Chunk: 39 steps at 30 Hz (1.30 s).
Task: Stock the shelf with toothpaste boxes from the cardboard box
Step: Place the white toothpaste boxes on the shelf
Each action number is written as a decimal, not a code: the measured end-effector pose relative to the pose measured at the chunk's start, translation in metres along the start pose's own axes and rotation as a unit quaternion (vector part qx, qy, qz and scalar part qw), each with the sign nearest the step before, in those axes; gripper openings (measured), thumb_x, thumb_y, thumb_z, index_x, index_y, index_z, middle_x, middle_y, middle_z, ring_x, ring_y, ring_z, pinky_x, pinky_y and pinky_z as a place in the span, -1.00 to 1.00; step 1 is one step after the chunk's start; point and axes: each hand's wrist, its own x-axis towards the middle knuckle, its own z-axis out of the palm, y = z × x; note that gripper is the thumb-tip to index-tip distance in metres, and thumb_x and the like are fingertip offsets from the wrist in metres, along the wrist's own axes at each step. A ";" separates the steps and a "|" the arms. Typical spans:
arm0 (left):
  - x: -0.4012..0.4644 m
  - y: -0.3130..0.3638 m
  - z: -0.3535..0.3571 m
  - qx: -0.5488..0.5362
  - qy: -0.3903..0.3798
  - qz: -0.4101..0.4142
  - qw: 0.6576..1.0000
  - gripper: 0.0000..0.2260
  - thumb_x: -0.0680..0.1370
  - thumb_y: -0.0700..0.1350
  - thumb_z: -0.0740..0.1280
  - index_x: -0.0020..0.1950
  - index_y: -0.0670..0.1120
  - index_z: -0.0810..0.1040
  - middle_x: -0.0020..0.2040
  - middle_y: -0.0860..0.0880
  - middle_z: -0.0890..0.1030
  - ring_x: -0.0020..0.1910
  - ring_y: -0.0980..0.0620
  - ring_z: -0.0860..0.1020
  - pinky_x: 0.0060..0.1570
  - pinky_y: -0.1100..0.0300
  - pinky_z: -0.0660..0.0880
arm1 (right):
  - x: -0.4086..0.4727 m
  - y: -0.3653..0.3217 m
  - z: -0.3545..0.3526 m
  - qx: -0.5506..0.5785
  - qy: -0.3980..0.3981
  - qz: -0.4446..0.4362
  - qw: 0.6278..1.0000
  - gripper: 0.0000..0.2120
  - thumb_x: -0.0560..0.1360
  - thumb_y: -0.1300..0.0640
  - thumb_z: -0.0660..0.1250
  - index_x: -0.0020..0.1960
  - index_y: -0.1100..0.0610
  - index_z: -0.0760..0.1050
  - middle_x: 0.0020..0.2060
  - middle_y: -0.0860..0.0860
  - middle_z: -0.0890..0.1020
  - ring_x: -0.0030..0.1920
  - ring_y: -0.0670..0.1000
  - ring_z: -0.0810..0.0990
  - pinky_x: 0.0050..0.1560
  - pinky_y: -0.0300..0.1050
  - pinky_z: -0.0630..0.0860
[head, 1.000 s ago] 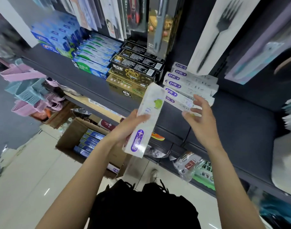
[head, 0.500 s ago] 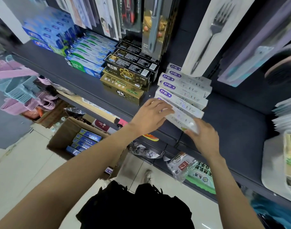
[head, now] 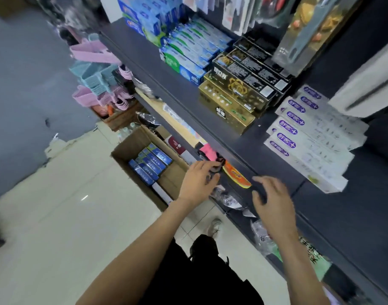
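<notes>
on the floor at left, the cardboard box [head: 131,148] has blue toothpaste boxes [head: 152,165] packed at its far side, with open floor before it. the left hand [head: 197,183] hangs empty, its grip slack, near the shelf [head: 239,148] lip, which it could knock in reaching down. the right hand [head: 274,203] is empty too, fingers loose. the white stack [head: 316,139] juts over the shelf edge; a brush might tip it.

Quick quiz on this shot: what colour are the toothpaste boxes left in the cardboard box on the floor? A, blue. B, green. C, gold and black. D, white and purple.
A: the cardboard box on the floor holds a row of blue toothpaste boxes; both hands, left hand and right hand, are empty above it.
</notes>
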 end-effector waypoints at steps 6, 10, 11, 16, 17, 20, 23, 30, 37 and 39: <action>-0.047 -0.123 -0.068 -0.085 0.029 -0.258 0.962 -0.82 0.56 -0.14 0.31 0.16 -0.02 0.55 -0.07 0.11 0.61 -0.01 0.09 0.59 -0.01 0.27 0.42 | 0.020 -0.091 0.098 0.023 -0.277 -0.036 0.960 -0.74 0.52 0.13 0.29 0.20 0.00 0.52 0.03 -0.05 0.62 0.02 0.02 0.59 -0.06 -0.06 0.48; -0.048 -0.213 -0.110 -0.109 0.067 -0.350 0.928 -0.84 0.54 -0.11 0.34 0.11 0.01 0.57 -0.10 0.02 0.65 -0.05 0.03 0.60 -0.05 0.26 0.43 | 0.057 -0.121 0.183 0.036 -0.324 -0.013 0.945 -0.76 0.50 0.04 0.35 0.14 0.06 0.55 -0.06 -0.03 0.64 -0.04 -0.01 0.60 -0.10 -0.12 0.45; -0.047 -0.228 -0.115 -0.115 0.080 -0.361 0.922 -0.84 0.53 -0.10 0.35 0.10 0.02 0.57 -0.12 0.02 0.64 -0.08 0.04 0.60 -0.10 0.29 0.41 | 0.065 -0.124 0.202 0.048 -0.328 0.005 0.944 -0.76 0.49 0.02 0.37 0.11 0.09 0.56 -0.09 -0.02 0.64 -0.08 0.00 0.61 -0.11 -0.12 0.47; -0.027 -0.319 -0.095 -0.132 0.095 -0.437 0.885 -0.56 0.50 0.01 0.38 0.34 -0.05 0.39 0.06 0.02 0.57 -0.12 0.06 0.55 -0.05 0.18 0.44 | 0.096 -0.115 0.333 0.043 -0.327 0.050 0.943 -0.77 0.51 -0.01 0.34 0.01 0.14 0.58 -0.16 0.03 0.66 -0.16 0.05 0.62 -0.12 -0.03 0.55; -0.021 -0.339 -0.084 -0.137 0.089 -0.449 0.878 -0.47 0.49 0.04 0.39 0.40 -0.07 0.32 0.13 0.00 0.54 -0.10 0.05 0.54 0.00 0.13 0.47 | 0.101 -0.108 0.361 0.029 -0.341 0.046 0.939 -0.78 0.51 -0.01 0.33 0.02 0.13 0.57 -0.15 0.03 0.67 -0.14 0.06 0.62 -0.11 -0.02 0.55; -0.006 -0.387 -0.045 -0.154 0.067 -0.481 0.860 -0.27 0.47 0.10 0.40 0.51 -0.09 0.15 0.25 -0.04 0.48 -0.09 0.06 0.53 0.09 0.04 0.50 | 0.109 -0.085 0.438 -0.037 -0.371 0.024 0.928 -0.77 0.53 0.02 0.31 0.12 0.11 0.54 -0.04 0.04 0.65 -0.02 0.08 0.61 -0.07 -0.09 0.49; 0.000 -0.423 -0.008 -0.190 0.093 -0.473 0.855 -0.29 0.46 0.05 0.43 0.50 -0.04 0.15 0.20 0.00 0.51 -0.17 0.16 0.55 -0.10 0.21 0.51 | 0.109 -0.061 0.511 -0.115 -0.415 -0.019 0.902 -0.71 0.55 0.01 0.28 0.20 0.13 0.47 0.05 0.09 0.61 0.06 0.12 0.59 -0.04 -0.07 0.47; -0.020 -0.456 0.033 -0.240 0.190 -0.400 0.864 -0.40 0.44 -0.08 0.46 0.40 0.07 0.26 0.04 0.13 0.51 -0.08 0.13 0.57 -0.16 0.34 0.55 | 0.093 -0.039 0.614 -0.219 -0.463 -0.047 0.858 -0.50 0.44 -0.20 0.34 0.19 0.16 0.44 0.10 0.14 0.59 0.13 0.14 0.55 0.13 -0.02 0.40; -0.023 -0.465 0.026 -0.191 0.151 -0.393 0.887 -0.31 0.38 0.09 0.48 0.42 0.11 0.22 0.13 0.18 0.42 -0.01 0.30 0.48 -0.13 0.46 0.48 | 0.096 -0.035 0.614 -0.095 -0.454 0.133 0.876 -0.52 0.47 0.03 0.39 0.29 0.22 0.37 0.14 0.20 0.57 0.13 0.19 0.56 0.05 -0.03 0.48; -0.023 -0.459 0.021 -0.116 0.158 -0.401 0.895 -0.25 0.37 0.14 0.48 0.45 0.05 0.21 0.29 0.05 0.32 0.14 0.21 0.40 0.10 0.34 0.46 | 0.102 -0.044 0.583 -0.050 -0.414 0.191 0.888 -0.54 0.47 0.10 0.39 0.30 0.15 0.33 0.19 0.17 0.55 0.16 0.17 0.55 0.03 0.00 0.51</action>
